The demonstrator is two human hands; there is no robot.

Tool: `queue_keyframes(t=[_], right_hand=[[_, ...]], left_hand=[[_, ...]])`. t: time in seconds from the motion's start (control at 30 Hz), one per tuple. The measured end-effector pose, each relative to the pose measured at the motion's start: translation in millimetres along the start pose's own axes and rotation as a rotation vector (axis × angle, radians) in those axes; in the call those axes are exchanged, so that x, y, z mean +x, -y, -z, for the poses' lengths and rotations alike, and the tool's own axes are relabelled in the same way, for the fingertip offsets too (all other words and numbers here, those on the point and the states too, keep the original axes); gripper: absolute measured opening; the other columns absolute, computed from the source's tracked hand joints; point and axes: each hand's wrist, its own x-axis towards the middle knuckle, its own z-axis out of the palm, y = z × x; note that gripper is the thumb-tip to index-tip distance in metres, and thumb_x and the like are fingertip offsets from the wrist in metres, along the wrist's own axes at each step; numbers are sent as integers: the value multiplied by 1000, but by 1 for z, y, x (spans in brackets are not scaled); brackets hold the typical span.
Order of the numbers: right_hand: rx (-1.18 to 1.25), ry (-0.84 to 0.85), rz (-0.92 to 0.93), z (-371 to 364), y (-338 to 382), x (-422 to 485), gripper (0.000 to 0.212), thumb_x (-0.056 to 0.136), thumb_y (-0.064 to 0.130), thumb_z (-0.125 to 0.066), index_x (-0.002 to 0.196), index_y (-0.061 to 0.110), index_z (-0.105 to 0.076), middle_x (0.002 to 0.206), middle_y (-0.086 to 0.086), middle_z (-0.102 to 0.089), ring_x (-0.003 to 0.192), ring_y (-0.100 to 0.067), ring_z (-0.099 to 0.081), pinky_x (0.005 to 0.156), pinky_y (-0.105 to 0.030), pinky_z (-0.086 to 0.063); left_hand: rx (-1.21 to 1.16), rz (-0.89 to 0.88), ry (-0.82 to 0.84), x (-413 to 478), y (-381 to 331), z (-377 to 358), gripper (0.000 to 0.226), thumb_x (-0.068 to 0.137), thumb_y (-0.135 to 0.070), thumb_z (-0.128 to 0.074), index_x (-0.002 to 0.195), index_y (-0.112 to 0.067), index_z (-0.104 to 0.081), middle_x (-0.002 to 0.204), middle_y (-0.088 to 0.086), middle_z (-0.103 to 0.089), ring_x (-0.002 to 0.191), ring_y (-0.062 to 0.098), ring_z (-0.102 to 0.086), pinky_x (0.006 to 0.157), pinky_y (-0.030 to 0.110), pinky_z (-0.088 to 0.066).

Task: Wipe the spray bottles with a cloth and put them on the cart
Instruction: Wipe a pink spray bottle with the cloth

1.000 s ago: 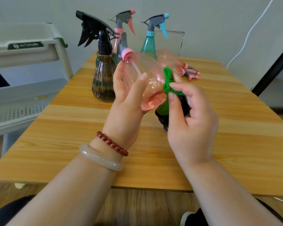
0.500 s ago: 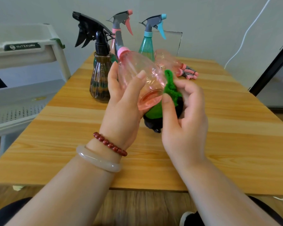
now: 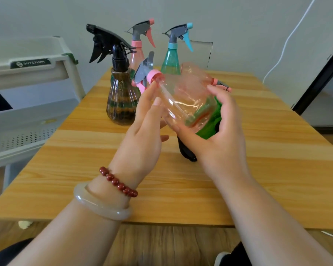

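Wooden table (image 3: 267,150), with white cart (image 3: 37,73) beside its left edge. Three upright bottles (image 3: 121,104) stand near the far edge. Over the table's middle, the right hand (image 3: 219,143) curls round the base of the tilted pink spray bottle (image 3: 183,100). The left hand (image 3: 144,139), fingers nearly straight, steadies its neck. A green cloth (image 3: 210,125) is pressed between right palm and bottle.

Both bare forearms are reached forward, with the hands raised and turned palm to palm. The left hand (image 3: 144,135) is held upright. Its fingers (image 3: 149,96) are laid nearly straight along the neck end of the pink spray bottle (image 3: 183,100), with the thumb set on the near side. The right hand (image 3: 219,135) is curled round the bottle's base, with a green cloth (image 3: 208,127) pressed between palm and bottle — fingers arched over the top, thumb stretched beneath.
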Motion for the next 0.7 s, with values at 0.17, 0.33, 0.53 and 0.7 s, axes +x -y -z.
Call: queue_keyframes(t=[0.17, 0.33, 0.53, 0.7], right_hand=[[56, 12, -119, 10, 2, 6, 67, 65, 34, -78, 125, 31, -49, 127, 12, -53, 114, 5, -51, 87, -8, -42], [142, 184, -273, 28, -11, 19, 59, 58, 43, -72, 115, 38, -58, 113, 18, -63, 105, -3, -61, 87, -31, -53], [433, 440, -329, 27, -21, 19, 57, 55, 34, -74, 110, 35, -64, 109, 1, -66, 99, -18, -65, 80, -38, -54], [368, 520, -375, 19, -22, 16, 61, 59, 48, -84, 116, 43, -62, 121, 13, -66, 113, -8, -63, 93, -31, -51]], left_hand=[[436, -52, 122, -1, -4, 11, 40, 103, -45, -41, 143, -50, -37, 107, -11, -71, 94, 0, -69, 78, 31, -60], [884, -415, 130, 6, -7, 27, 53, 84, -53, -61, 134, -35, -58, 107, -15, -57, 94, 1, -55, 83, 8, -44], [1021, -367, 379, 4, -19, 25, 93, 66, -81, -57, 148, -47, -31, 144, -26, -36, 130, -6, -34, 107, 22, -35], [1031, -265, 392, 6, -21, 36, 104, 56, -89, -57, 148, -50, -28, 132, -27, -45, 115, -13, -42, 90, 4, -31]])
